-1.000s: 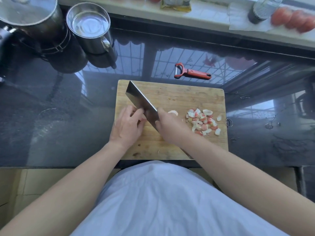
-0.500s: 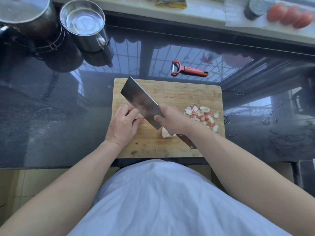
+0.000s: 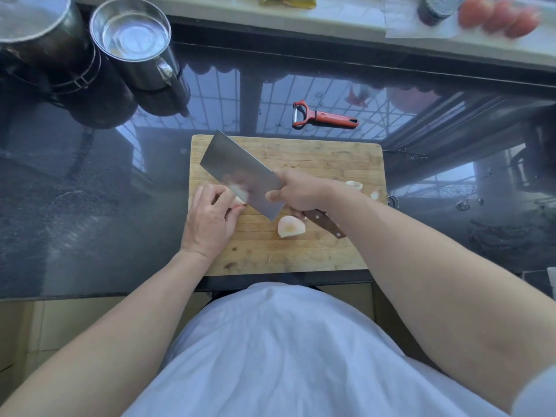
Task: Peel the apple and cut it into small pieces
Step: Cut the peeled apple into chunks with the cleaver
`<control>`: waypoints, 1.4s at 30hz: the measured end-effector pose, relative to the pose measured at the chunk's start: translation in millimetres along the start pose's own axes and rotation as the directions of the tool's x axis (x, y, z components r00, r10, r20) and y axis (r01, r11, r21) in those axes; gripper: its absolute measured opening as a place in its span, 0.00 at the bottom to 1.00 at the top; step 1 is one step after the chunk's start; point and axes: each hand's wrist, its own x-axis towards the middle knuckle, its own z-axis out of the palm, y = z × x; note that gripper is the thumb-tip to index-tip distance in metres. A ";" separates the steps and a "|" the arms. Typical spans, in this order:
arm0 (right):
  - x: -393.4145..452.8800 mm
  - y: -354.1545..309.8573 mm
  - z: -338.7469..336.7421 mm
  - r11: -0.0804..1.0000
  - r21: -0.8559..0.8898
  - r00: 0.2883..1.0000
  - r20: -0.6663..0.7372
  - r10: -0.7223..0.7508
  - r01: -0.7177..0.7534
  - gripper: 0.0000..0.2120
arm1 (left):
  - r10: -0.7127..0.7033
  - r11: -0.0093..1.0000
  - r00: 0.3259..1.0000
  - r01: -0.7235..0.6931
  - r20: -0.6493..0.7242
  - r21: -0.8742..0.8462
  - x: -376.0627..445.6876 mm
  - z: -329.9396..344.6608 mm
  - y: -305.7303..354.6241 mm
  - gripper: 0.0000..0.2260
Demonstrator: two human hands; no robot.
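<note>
Dark polished stone counter point(image 3: 90, 206), reflecting window bars, is carrying every item listed; a person in a white garment point(image 3: 285, 356) is standing at its near edge. Wooden cutting board point(image 3: 301, 254): lying flat against the near edge of the counter, both forearms reaching over it. Peeled apple piece point(image 3: 290, 226): pale, sitting loose on the near middle of the board, just beside the knife handle, touched by neither hand. Left hand point(image 3: 209, 219): resting on the board's left part, fingers curling round a second pale apple piece point(image 3: 239, 200) and steadying it against the wood; most of that piece is hidden by the fingers and the blade. Right hand point(image 3: 296, 191): gripping the cleaver point(image 3: 240, 173) where blade meets the brown riveted handle, which is sticking out toward the near right. The broad blade is slanting to the far left above the board, its lower edge sitting beside the left fingertips; whether it is touching the fruit cannot be told. Small cut apple pieces point(image 3: 356, 185): lying at the board's right edge, mostly hidden behind the right wrist. Red peeler point(image 3: 323, 117): lying on the counter just beyond the board. Steel mug point(image 3: 135, 40) and a dark lidded pot point(image 3: 36, 31): standing at the far left. Red fruit point(image 3: 496, 16): blurred, sitting on the far right ledge.
</note>
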 end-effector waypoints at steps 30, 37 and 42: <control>-41.9 0.5 87.0 0.844 -0.534 0.834 -0.489 -0.254 -0.057 0.09 | -0.480 0.840 0.861 0.506 0.170 -0.195 14.2 -19.0 32.6 0.07; -37.2 -4.0 87.9 0.808 -0.575 0.849 -0.486 -0.208 -0.131 0.08 | -0.461 0.840 0.865 0.497 0.198 -0.216 14.9 -14.2 27.3 0.09; -36.2 -10.4 79.5 0.755 -0.636 0.877 -0.442 -0.188 -0.159 0.18 | -0.468 0.841 0.852 0.511 0.234 -0.179 20.4 -16.5 27.4 0.10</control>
